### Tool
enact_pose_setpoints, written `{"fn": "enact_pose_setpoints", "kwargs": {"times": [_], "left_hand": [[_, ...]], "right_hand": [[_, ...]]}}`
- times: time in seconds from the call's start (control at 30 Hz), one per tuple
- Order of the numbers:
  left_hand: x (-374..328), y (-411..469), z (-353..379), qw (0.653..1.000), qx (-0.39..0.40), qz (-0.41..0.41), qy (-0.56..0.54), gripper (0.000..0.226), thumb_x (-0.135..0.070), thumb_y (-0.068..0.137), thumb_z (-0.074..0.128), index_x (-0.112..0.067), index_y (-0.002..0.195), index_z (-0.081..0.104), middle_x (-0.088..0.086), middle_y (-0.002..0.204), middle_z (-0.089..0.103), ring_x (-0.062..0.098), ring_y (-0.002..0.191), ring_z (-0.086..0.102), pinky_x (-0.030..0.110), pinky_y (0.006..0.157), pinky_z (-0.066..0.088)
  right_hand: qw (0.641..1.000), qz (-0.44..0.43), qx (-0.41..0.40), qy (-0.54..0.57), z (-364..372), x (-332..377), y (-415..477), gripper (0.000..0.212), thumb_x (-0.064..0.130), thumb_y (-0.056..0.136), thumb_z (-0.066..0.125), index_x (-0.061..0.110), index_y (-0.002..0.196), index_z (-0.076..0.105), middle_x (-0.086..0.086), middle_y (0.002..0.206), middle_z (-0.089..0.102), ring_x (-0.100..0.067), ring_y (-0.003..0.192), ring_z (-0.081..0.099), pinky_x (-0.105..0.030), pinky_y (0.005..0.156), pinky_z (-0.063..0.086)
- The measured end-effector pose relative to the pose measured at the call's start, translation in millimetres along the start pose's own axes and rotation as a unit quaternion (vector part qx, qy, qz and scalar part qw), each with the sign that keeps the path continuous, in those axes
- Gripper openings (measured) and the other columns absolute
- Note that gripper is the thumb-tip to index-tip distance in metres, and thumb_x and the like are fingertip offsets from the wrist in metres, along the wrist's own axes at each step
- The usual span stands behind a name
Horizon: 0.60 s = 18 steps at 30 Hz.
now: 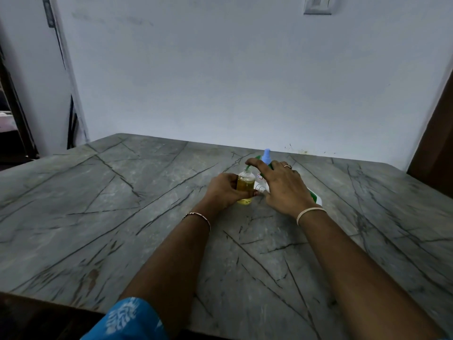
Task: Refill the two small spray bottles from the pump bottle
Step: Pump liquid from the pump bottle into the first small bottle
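Item one: small spray bottle (245,186), clear, roughly two-thirds full of yellow liquid, cap off, standing upright on the surface (122,204) near its far edge. My left hand (224,190) grips it from 9 o'clock, fingers curled round the lower body. Judgement: light, smooth plastic, easily tipped and probably slippery if oil runs down it. Hold it low round the body, as now, keeping the neck clear.

Item two: pump bottle (316,198), green and white, at 3 o'clock of the small one and largely hidden under my right hand (282,190). It appears tilted, but I cannot confirm this. Its green spout (248,168) reaches the small bottle's open neck. My right hand lies over it with fingers spread and extended, forefinger at the pump head. Judgement: heavier, stiff, with a springy head. Press from directly above.

Item three: blue-capped spray bottle (266,155) at 1 o'clock, upright, fill level hidden.

Item four: a white part (259,187) between my hands, possibly the removed sprayer.
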<state>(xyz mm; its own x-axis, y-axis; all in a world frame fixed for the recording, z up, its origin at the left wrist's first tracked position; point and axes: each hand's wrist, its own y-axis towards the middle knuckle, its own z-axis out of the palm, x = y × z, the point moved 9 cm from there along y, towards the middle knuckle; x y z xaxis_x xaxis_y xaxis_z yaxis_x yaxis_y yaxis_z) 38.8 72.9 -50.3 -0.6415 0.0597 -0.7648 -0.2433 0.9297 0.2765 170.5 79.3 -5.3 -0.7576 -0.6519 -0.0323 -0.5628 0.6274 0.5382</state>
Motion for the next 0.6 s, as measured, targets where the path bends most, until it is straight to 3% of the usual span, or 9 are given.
{"fn": "enact_pose_setpoints", "kwargs": {"times": [0.3,0.6], "left_hand": [[-4.4,-3.8,-2.0,1.000,-0.004,0.005,0.002,0.050,-0.043,0.067,0.082,-0.017,0.108,0.070,0.003,0.100,0.074,0.012,0.091,0.068,0.027,0.085,0.053],[-3.8,-3.8,-0.9,1.000,0.004,0.005,-0.013,0.051,-0.042,0.066,0.083,-0.016,0.108,0.070,0.004,0.100,0.074,0.014,0.092,0.069,0.035,0.091,0.054]], "right_hand": [[0.999,0.002,-0.014,0.040,-4.6,3.5,3.7,0.069,0.014,0.078,0.068,0.035,0.134,0.034,-0.008,0.108,0.055,-0.030,0.106,0.051,-0.043,0.087,0.045],[1.000,-0.002,0.007,0.025,-0.3,0.1,0.9,0.076,0.020,0.084,0.066,0.043,0.142,0.023,-0.009,0.114,0.052,-0.029,0.110,0.049,-0.043,0.091,0.044]]}}
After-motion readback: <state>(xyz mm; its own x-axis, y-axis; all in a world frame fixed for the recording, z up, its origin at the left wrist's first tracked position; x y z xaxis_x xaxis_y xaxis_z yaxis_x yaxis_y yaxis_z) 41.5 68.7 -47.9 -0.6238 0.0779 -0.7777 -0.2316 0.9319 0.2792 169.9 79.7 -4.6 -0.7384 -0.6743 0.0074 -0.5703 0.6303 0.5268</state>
